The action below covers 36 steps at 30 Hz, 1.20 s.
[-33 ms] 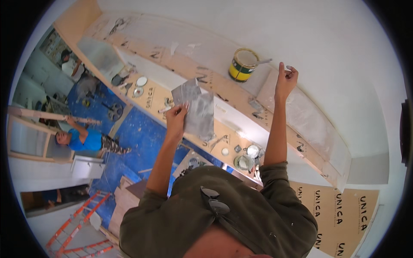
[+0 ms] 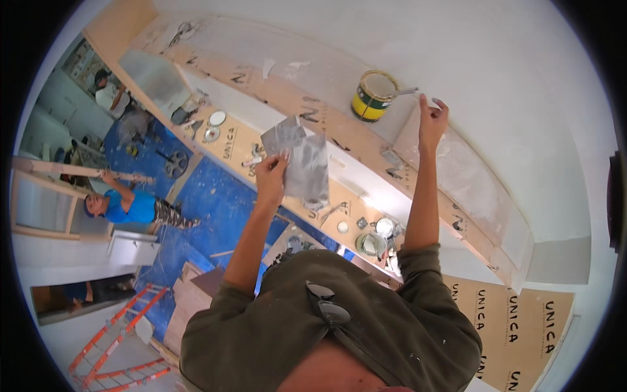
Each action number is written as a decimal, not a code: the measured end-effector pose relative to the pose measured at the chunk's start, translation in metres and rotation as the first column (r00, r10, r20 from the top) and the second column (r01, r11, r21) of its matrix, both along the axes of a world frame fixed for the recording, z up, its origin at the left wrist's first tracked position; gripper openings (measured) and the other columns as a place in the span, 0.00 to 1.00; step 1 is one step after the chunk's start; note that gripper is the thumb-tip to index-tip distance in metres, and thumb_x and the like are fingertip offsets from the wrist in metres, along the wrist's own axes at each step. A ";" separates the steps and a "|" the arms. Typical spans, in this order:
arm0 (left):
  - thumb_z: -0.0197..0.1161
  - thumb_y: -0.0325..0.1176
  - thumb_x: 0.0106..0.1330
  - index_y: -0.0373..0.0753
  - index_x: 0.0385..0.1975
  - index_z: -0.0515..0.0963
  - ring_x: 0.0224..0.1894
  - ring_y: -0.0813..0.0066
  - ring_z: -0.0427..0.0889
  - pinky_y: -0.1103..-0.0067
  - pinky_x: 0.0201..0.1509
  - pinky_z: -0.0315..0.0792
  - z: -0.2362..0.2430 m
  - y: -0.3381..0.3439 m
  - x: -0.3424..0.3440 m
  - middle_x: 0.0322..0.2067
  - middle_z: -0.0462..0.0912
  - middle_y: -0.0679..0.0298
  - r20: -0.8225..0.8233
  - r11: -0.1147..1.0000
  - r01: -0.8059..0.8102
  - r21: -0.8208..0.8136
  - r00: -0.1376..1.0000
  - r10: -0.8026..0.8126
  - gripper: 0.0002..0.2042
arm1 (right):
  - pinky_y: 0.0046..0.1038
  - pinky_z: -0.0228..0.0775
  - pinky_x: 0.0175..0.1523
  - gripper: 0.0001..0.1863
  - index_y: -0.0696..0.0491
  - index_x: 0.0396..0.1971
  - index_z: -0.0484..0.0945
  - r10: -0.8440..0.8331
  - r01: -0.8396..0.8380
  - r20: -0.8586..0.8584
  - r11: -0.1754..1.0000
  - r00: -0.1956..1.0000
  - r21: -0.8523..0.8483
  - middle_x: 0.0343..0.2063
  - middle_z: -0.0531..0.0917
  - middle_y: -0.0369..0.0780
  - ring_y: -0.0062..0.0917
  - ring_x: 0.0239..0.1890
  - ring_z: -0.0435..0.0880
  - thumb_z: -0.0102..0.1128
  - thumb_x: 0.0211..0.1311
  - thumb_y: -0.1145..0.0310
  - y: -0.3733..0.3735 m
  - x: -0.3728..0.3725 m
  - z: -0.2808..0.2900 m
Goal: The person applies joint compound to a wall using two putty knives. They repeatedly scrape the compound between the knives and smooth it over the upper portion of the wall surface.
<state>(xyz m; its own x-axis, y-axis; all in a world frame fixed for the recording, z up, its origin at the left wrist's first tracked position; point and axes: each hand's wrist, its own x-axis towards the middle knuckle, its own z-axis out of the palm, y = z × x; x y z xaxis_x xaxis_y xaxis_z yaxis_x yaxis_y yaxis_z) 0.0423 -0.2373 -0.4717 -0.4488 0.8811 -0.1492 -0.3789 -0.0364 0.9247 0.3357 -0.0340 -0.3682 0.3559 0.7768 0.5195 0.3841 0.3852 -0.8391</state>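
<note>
Your left forearm comes up bent, the left hand clamped on the grey sheet, which is held out before your chest, above the bench. Your right arm stretches farther out, the right hand raised, fingers part-curled, two tips apart, just beside the handle; you cannot tell whether they touch. That handle juts from the yellow tin on the ledge. Well off, a person grips a board.
</note>
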 end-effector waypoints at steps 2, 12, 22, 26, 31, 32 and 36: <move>0.60 0.31 0.65 0.29 0.26 0.79 0.27 0.88 0.69 0.88 0.30 0.64 -0.016 0.008 0.002 0.24 0.76 0.71 -0.006 0.999 -0.037 0.002 0.999 0.037 0.10 | 0.20 0.64 0.31 0.22 0.58 0.42 0.73 0.131 -0.109 0.114 0.977 0.985 -0.182 0.19 0.73 0.34 0.16 0.23 0.68 0.64 0.56 0.56 0.015 -0.003 -0.021; 0.59 0.37 0.66 0.28 0.20 0.75 0.24 0.88 0.58 0.84 0.26 0.53 0.007 0.071 0.030 0.18 0.67 0.74 -0.162 0.978 -0.176 0.108 0.968 0.192 0.17 | 0.24 0.72 0.27 0.13 0.61 0.31 0.78 0.302 -0.263 0.474 0.953 0.827 -0.149 0.15 0.80 0.45 0.26 0.18 0.82 0.59 0.59 0.63 0.018 -0.039 0.052; 0.60 0.38 0.64 0.24 0.25 0.77 0.22 0.85 0.59 0.81 0.24 0.55 0.054 0.133 0.038 0.16 0.66 0.72 -0.252 0.972 -0.153 0.177 0.948 0.195 0.18 | 0.19 0.73 0.29 0.16 0.64 0.33 0.77 0.282 -0.249 0.255 0.956 0.925 -0.155 0.17 0.83 0.43 0.21 0.20 0.83 0.59 0.61 0.63 0.013 0.007 0.071; 0.60 0.36 0.64 0.22 0.26 0.78 0.22 0.84 0.63 0.81 0.25 0.59 0.072 0.154 0.043 0.17 0.71 0.69 -0.279 0.966 -0.173 0.191 0.934 0.223 0.17 | 0.20 0.73 0.31 0.18 0.65 0.35 0.76 0.292 -0.269 0.182 0.953 0.939 -0.143 0.20 0.81 0.44 0.22 0.22 0.82 0.60 0.61 0.61 0.011 0.013 0.085; 0.59 0.33 0.62 0.22 0.26 0.78 0.23 0.82 0.71 0.80 0.27 0.65 0.089 0.175 0.059 0.19 0.79 0.62 -0.336 0.949 -0.199 0.245 0.901 0.275 0.15 | 0.19 0.73 0.31 0.17 0.65 0.34 0.76 0.262 -0.251 0.187 0.965 0.947 -0.079 0.18 0.82 0.44 0.21 0.21 0.82 0.60 0.60 0.62 0.009 0.020 0.114; 0.59 0.33 0.62 0.22 0.26 0.78 0.22 0.82 0.71 0.80 0.27 0.66 0.091 0.180 0.061 0.19 0.79 0.61 -0.353 0.939 -0.202 0.279 0.888 0.296 0.14 | 0.19 0.73 0.31 0.18 0.66 0.34 0.76 0.267 -0.258 0.174 0.964 0.948 -0.070 0.18 0.82 0.45 0.22 0.21 0.82 0.60 0.60 0.62 0.008 0.021 0.121; 0.59 0.32 0.61 0.22 0.25 0.78 0.20 0.80 0.71 0.78 0.25 0.66 0.103 0.203 0.077 0.18 0.80 0.59 -0.436 0.919 -0.187 0.347 0.836 0.334 0.14 | 0.20 0.73 0.32 0.20 0.67 0.37 0.74 0.228 -0.229 0.166 0.973 0.959 -0.014 0.19 0.82 0.46 0.24 0.23 0.83 0.61 0.60 0.61 -0.002 0.022 0.157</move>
